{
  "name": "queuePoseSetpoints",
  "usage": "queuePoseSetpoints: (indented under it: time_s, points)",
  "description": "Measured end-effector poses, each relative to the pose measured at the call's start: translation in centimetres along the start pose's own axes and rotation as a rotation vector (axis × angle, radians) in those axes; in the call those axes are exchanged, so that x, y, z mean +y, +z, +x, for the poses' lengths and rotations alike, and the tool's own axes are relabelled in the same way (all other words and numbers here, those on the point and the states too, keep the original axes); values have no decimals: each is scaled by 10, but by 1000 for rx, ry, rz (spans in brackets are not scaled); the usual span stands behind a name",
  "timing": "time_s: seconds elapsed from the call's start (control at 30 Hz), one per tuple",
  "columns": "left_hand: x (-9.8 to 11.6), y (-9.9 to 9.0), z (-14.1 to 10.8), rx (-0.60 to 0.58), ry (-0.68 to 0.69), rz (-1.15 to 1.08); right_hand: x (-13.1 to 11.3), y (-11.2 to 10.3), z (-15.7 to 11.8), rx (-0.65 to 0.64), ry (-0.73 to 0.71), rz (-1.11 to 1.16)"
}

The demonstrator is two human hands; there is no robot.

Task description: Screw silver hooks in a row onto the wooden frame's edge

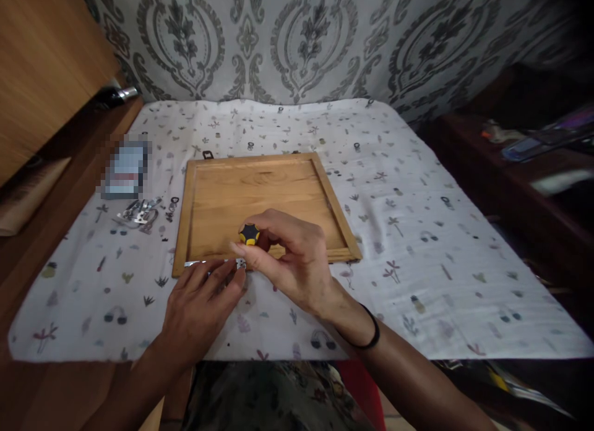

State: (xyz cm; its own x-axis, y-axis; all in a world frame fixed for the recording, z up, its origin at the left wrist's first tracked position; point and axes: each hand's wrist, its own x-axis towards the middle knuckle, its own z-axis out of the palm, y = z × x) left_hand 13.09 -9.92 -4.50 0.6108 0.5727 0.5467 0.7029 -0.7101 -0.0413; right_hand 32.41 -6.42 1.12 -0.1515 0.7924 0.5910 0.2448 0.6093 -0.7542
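Note:
A screwdriver with a black and yellow handle is gripped in my right hand, its handle end facing me and its shaft hidden below. It stands over the near edge of a framed wooden panel, which lies flat on the cloth. My left hand presses its fingers on a shiny metal strip along that edge. A small part with holes shows by the index fingertip, and the rest is mostly covered. My hands are close together, the screwdriver just beyond my left fingertips.
Left of the panel, a pile of metal hardware lies on the printed cloth, below a blurred-out phone-like object. A dark metal loop sits at the panel's far edge. Wooden furniture stands on the left, a patterned wall covering behind.

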Motion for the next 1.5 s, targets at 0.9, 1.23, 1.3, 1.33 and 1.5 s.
queuePoseSetpoints:
  time_s: [0.9,1.23,1.3,1.33,1.5]
  points:
    - [-1,2,-7,-42,-26,-15,-12,-3,-8,60,74,53]
    - [-1,2,-6,-23,-21,-24,-7,1,-4,85,131,125]
    - [-1,2,-6,-20,-22,-20,-7,0,-4,47,133,130]
    - [-1,2,-6,-21,-24,-19,-7,-1,-3,19,129,128]
    - [0,2,-5,-29,-24,-24,-13,-15,3,-123,122,135]
